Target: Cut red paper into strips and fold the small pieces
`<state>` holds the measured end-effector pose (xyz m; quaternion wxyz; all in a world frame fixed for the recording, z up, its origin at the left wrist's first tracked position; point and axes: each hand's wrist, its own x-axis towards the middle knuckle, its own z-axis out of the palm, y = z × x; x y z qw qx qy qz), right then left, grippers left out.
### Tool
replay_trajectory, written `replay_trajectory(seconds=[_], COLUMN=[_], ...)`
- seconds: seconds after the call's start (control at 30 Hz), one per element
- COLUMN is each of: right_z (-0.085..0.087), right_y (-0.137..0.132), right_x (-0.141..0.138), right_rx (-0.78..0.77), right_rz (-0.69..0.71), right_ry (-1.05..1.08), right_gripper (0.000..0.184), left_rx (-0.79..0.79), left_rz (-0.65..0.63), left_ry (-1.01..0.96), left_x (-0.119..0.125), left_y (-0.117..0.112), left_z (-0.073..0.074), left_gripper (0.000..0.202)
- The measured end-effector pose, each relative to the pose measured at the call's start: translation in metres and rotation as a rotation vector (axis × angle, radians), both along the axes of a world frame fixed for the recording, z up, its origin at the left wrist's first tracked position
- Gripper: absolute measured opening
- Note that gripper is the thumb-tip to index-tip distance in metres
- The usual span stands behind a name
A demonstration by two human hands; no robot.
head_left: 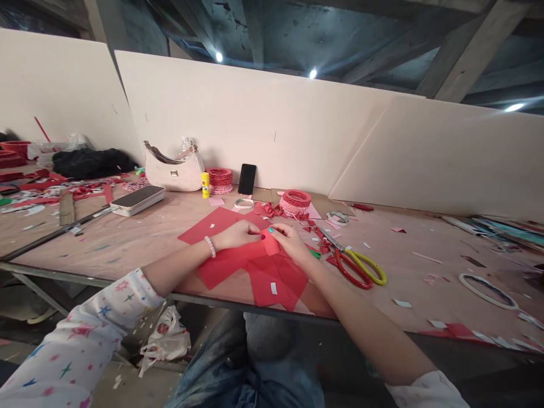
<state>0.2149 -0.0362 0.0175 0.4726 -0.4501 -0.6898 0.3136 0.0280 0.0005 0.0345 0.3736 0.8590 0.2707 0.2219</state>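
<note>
At the near edge of a long paper-covered table (127,249), a seated person's left hand (236,235) and right hand (289,241) come together at the middle, their fingertips pinching a small folded piece of red paper (271,243) between them. That piece is held just above a loose spread of thin red paper squares (276,280), which overlap and hang slightly past the table edge. A white beaded bracelet (209,246) circles the left wrist.

Just right of the hands lie scissors with red and yellow loop handles (357,267), their blades pointing far and left toward a heap of cut red paper scraps (267,209). Nearby sits a coil of red paper strips (295,201), with a small roll of white tape (338,217) to its right.

Farther back, against a pale board wall (255,113), are a cream handbag (173,173), a yellow glue stick (205,185), a second red paper coil (220,181) and a black smartphone (247,179) propped upright. Below the near edge, a white plastic bag (165,337) sits on the floor.
</note>
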Motion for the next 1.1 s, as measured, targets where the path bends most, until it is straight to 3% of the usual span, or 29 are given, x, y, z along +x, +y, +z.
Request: replay_trajectory(seconds=[0.43,0.67,0.87,1.1], right_z=[0.001,-0.001,0.0,-0.007], right_y=[0.0,0.005,0.005,0.006], right_x=[-0.004,0.003,0.001,0.003], right_rx=[0.205,0.156,0.243,0.034], right_rz=[-0.179,-0.071,-0.103,-0.036], right_ry=[-0.046,-0.107,-0.148,-0.106], right_gripper=[0.021,0.019,0.018,0.02], left_rx=[-0.088,-0.104,-0.035,-0.054], left_rz=[0.005,0.068,0.128,0.155], left_ry=[-0.019,0.002,0.005,0.015], left_x=[0.0,-0.005,-0.006,-0.009], left_y=[0.0,0.006,0.005,0.01], left_z=[0.006,0.006,0.01,0.007], left_gripper=[0.045,0.043,0.041,0.037])
